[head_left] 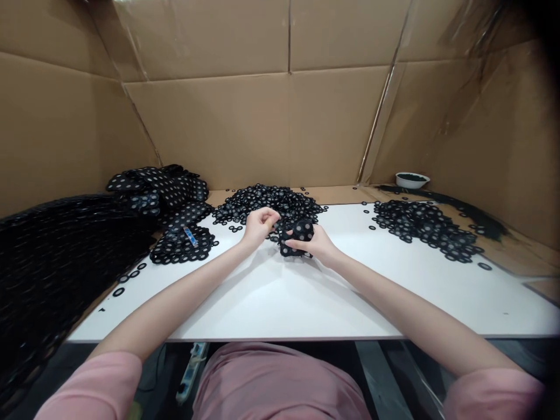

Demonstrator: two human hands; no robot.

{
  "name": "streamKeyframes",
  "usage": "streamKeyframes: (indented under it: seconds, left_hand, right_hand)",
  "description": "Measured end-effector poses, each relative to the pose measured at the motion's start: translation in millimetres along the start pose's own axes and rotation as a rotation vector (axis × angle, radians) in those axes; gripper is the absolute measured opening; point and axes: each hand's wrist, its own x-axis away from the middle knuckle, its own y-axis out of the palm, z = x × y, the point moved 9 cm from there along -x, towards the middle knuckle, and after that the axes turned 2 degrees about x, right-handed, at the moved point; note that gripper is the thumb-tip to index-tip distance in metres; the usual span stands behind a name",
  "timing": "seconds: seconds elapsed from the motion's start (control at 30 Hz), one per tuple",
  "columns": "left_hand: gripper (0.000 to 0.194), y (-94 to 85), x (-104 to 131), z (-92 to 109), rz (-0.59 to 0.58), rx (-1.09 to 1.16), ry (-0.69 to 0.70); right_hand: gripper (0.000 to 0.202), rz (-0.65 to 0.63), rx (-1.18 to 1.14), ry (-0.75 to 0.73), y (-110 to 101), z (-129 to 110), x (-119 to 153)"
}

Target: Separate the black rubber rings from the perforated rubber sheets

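My right hand (318,244) grips a small folded black sheet (301,232) full of round holes, thumb across its front. It is above the white board, in front of the middle heap. To its left, my left hand (261,224) is closed in a pinch, raised a little; whatever is between its fingertips is too small to make out. Just behind both hands lies a heap of small black rings (266,201). A blue-and-white cutter-like strip (190,236) rests on a stack of black holed sheets (179,249) at the left.
A second pile of black rings (424,227) lies at the right. Behind it stands a white bowl (412,180) of dark bits. More holed sheets (161,186) and a large black mass (65,280) fill the left. Cardboard walls (219,128) enclose the white board (280,309).
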Motion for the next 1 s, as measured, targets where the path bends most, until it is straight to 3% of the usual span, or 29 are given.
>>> streamKeyframes:
  seconds: [0.03, 0.13, 0.27, 0.47, 0.63, 0.8, 0.9, 1.0]
  left_hand:
    - [0.016, -11.6, -9.6, -7.5, 0.080, 0.040, -0.036]
    - [0.019, -35.2, -36.2, -16.7, 0.171, 0.020, -0.033]
    - [0.031, -35.8, -55.4, -17.7, 0.044, -0.114, -0.006]
    - [0.036, -21.1, -55.9, -10.4, -0.111, -0.381, 0.024]
    - [0.034, 1.7, -32.8, 23.7, -0.153, -0.445, 0.201]
    - [0.028, 48.1, 17.0, 70.0, -0.327, -0.504, 0.522]
    - [0.024, 65.6, 36.6, 78.4, -0.405, -0.596, 0.669]
    - [0.021, 67.4, 37.1, 73.2, -0.399, -0.629, 0.679]
  right_hand:
    - [0.040, 0.005, -0.001, 0.011, -0.6, 2.0, 0.4]
    - [0.040, 0.003, -0.018, 0.029, -1.0, 5.3, 1.4]
    - [0.042, -0.046, -0.105, 0.062, 4.3, 7.9, 2.3]
    - [0.046, -0.062, -0.160, 0.086, 6.4, 8.6, 3.5]
    - [0.048, -0.063, -0.185, 0.077, 4.8, 9.8, 1.2]
    - [0.044, -0.046, -0.175, 0.031, 0.9, 6.2, -1.5]
    - [0.040, -0.029, -0.154, 0.004, -1.5, 2.9, -2.6]
    - [0.033, -0.032, -0.104, -0.032, -2.1, -0.6, -2.9]
